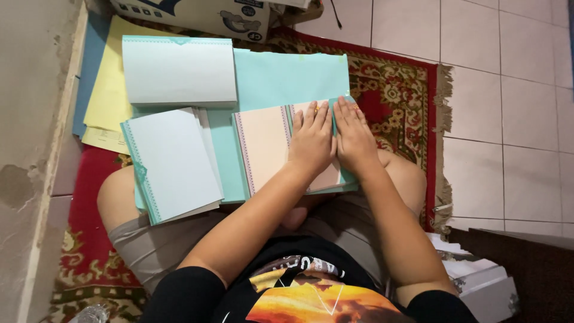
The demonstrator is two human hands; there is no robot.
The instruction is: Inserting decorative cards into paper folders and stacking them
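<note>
Both hands centre frame, fingers flat and extended, gripping nothing: left hand [311, 139] and right hand [354, 136] press the pink card [266, 143] on the teal sheet [287, 78]. Advice: press evenly along the fold.

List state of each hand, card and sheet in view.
left hand: flat, pressing on pink card
right hand: flat, pressing card's right edge
pink card: lying on teal sheet
teal sheet: spread flat
folded card stack: closed, on the knee
top folded card: closed, flat

matt paper card [266, 146], woven rug [397, 96], glossy tiles [508, 90]
</note>
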